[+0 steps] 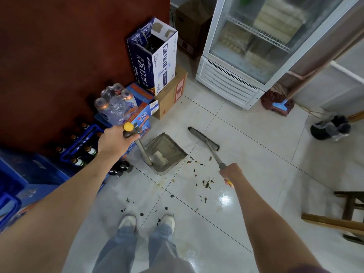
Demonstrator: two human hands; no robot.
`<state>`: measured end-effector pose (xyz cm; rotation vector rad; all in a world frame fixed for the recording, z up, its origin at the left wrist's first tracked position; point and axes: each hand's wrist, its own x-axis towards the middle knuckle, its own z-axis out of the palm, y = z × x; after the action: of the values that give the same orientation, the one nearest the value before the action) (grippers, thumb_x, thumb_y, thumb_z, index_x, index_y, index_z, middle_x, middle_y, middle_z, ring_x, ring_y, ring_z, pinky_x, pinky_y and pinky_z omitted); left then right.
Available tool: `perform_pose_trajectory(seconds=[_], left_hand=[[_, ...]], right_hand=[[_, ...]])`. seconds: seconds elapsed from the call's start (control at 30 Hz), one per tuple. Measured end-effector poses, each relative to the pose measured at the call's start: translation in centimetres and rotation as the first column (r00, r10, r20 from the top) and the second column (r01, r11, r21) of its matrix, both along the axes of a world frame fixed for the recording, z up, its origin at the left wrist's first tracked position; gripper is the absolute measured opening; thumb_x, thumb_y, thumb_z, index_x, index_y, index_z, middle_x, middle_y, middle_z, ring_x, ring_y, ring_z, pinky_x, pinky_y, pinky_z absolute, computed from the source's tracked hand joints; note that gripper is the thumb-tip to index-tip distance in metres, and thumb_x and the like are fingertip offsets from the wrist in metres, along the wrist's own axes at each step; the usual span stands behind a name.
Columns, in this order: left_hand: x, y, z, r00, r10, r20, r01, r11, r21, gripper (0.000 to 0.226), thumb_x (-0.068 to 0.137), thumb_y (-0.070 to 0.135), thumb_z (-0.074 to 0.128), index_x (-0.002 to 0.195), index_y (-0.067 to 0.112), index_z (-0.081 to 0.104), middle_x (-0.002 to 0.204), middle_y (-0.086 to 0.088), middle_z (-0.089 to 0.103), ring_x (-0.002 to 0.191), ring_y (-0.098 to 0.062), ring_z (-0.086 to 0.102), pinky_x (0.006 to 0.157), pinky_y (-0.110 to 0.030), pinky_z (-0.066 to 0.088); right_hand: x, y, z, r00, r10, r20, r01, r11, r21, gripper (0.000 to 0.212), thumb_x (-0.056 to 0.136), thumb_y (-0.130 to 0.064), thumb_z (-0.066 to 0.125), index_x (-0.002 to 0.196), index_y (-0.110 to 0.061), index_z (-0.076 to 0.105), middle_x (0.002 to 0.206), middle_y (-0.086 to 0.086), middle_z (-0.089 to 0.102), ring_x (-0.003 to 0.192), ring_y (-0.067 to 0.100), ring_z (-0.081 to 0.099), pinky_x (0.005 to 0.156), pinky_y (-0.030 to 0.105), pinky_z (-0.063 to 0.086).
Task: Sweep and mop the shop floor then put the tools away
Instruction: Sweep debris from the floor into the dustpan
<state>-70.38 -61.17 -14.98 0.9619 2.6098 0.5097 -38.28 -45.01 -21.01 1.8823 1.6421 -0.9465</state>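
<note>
Bare forearms reach out from the bottom corners over pale jeans and two white shoes (146, 221) planted on the glossy tiled floor (266, 174). Left hand (116, 141) curls round the dark grip of the dustpan handle (144, 152), whose yellow cap shows just above the fingers; the shaft slants down to the metal dustpan (163, 152), which sits on the tiles with its open lip facing right and a pale wad lying inside. Right hand (230, 172) grips the broom (203, 138) near the top of its shaft, a bit of yellow showing under the fist; the shaft runs up and left to the long dark brush head, which rests on the floor just right of the pan, apart from it. Debris (202, 174), dark scraps and leaf-like bits, lies scattered between pan and right hand and trails down toward the shoes. To the left, against a dark red wall (59, 56), stand blue crates (78, 146) of bottles, a shrink-wrapped bottle pack (116, 107) and stacked cartons, the top box (153, 56) open. A glass-door fridge (256, 46) stands at the upper right, with a mop head (277, 102) beside its base, its handle leaning up to the right. A dark bagged bin (331, 128) sits near the right edge, and a wooden stool (348, 213) lower right.
</note>
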Motion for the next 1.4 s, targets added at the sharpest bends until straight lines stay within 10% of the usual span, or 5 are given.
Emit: perform_pose_trajectory(seconds=[0.4,0.6,1.13,1.3,1.4], left_hand=[[-2.8,-3.8,0.6,0.994,-0.062,0.093,0.064,0.998,-0.018,0.049,0.077,0.053,0.069,0.094,0.007,0.066,0.094,-0.018,0.067,0.095,-0.039,0.060,0.070,-0.040,0.048],[-3.3,-6.1,1.2,0.982,-0.156,0.103,0.153,0.988,0.035,0.048,0.079,0.048,0.070,0.094,0.002,0.065,0.096,-0.020,0.067,0.095,-0.040,0.061,0.069,-0.037,0.046],[0.3,-8.9,0.2,0.977,-0.211,0.033,0.210,0.977,0.036,0.044,0.078,0.051,0.070,0.090,0.010,0.067,0.091,-0.013,0.070,0.087,-0.036,0.065,0.065,-0.036,0.049],[1.1,-9.3,-0.1,0.975,-0.222,0.003,0.222,0.975,-0.004,0.044,0.078,0.053,0.069,0.089,0.010,0.066,0.089,-0.014,0.070,0.086,-0.036,0.065,0.066,-0.037,0.052],[1.4,-9.5,-0.2,0.967,-0.254,-0.003,0.254,0.967,-0.003,0.045,0.078,0.052,0.069,0.092,0.009,0.066,0.091,-0.013,0.070,0.087,-0.035,0.065,0.063,-0.035,0.049]], right_hand=[[-2.8,-13.1,-0.1,0.984,-0.172,0.036,0.173,0.984,-0.049,0.024,0.093,-0.018,0.050,0.073,-0.009,0.040,0.037,0.001,0.054,0.016,0.008,0.041,0.027,0.013,0.028],[-2.9,-17.3,0.5,0.967,-0.254,0.009,0.254,0.967,-0.001,0.025,0.091,-0.027,0.050,0.088,-0.004,0.058,0.034,0.000,0.051,0.016,0.011,0.041,0.029,0.012,0.027],[3.0,-16.5,0.4,0.938,-0.346,-0.018,0.346,0.936,0.068,0.018,0.092,-0.017,0.047,0.077,-0.006,0.047,0.064,0.008,0.053,0.032,0.017,0.049,0.043,0.023,0.037],[4.0,-18.2,0.0,0.930,-0.359,-0.079,0.364,0.929,0.060,0.032,0.094,-0.012,0.041,0.063,-0.016,0.035,0.080,0.013,0.050,0.064,0.028,0.054,0.066,0.031,0.051],[3.6,-20.1,-0.9,0.912,-0.393,-0.119,0.398,0.917,0.019,0.025,0.093,-0.012,0.043,0.069,-0.012,0.040,0.082,0.013,0.050,0.054,0.024,0.049,0.048,0.026,0.042]])
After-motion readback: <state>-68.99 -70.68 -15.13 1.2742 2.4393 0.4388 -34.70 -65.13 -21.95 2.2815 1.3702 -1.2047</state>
